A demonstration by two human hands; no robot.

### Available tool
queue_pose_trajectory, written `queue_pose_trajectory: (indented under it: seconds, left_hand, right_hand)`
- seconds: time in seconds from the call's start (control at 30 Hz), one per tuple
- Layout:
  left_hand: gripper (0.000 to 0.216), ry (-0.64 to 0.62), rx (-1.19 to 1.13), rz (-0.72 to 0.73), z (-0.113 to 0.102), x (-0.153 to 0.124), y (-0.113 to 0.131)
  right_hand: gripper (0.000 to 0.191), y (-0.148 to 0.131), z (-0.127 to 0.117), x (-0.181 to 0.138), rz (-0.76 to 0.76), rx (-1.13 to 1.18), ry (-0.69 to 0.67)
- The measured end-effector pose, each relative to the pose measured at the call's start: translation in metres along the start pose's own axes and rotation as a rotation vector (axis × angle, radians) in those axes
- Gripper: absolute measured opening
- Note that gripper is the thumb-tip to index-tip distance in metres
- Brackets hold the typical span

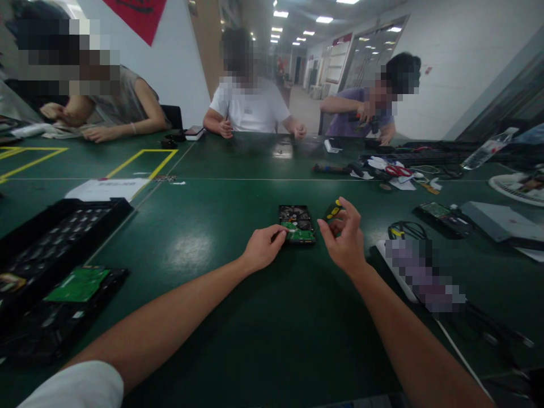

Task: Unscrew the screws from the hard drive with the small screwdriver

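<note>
Pinching hard drive [298,225] on green table [238,328], mid-view, from 8 o'clock with left hand [263,248]. Holding yellow-black tool [332,211] in loosely curled right hand [346,237], 3 o'clock from drive. Can't read blurred print [117,183] on white sheet [96,191], 9 o'clock.

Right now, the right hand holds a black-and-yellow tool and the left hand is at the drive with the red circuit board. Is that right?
Not quite: the circuit board on the drive is green, not red, in the head view.
</note>
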State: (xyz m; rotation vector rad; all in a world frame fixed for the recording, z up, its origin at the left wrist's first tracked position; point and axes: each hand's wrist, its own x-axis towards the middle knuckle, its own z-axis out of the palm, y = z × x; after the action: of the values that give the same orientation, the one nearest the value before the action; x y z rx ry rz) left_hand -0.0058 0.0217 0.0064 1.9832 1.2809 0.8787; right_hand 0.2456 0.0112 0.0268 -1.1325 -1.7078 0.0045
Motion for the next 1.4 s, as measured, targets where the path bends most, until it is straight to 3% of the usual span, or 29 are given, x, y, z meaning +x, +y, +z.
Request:
queue_pose_trajectory:
  seconds: [0.23, 0.83, 1.07, 1.23, 1.4]
  left_hand:
    - [0.031, 0.005, 0.017, 0.031, -0.0001, -0.0004, -0.0012]
    - [0.031, 0.001, 0.026, 0.023, -0.0004, -0.0002, -0.0009]
    - [0.031, -0.001, 0.035, 0.009, 0.0013, 0.0001, -0.0026]
    - [0.031, 0.005, 0.043, 0.017, 0.0019, -0.0004, -0.0043]
    - [0.035, -0.009, 0.033, 0.001, 0.0002, -0.0010, -0.0002]
  right_hand:
    - [0.069, 0.0007, -0.0007, -0.0003, 0.038, 0.067, -0.017]
    - [0.067, -0.0056, -0.0010, 0.0001, -0.004, -0.035, 0.056]
    - [0.068, -0.0033, -0.0004, 0.0005, 0.034, 0.041, 0.016]
    - [0.068, -0.0056, -0.0008, 0.0004, 0.022, -0.024, 0.068]
    - [0.071, -0.0046, -0.0020, 0.0001, 0.017, -0.014, 0.027]
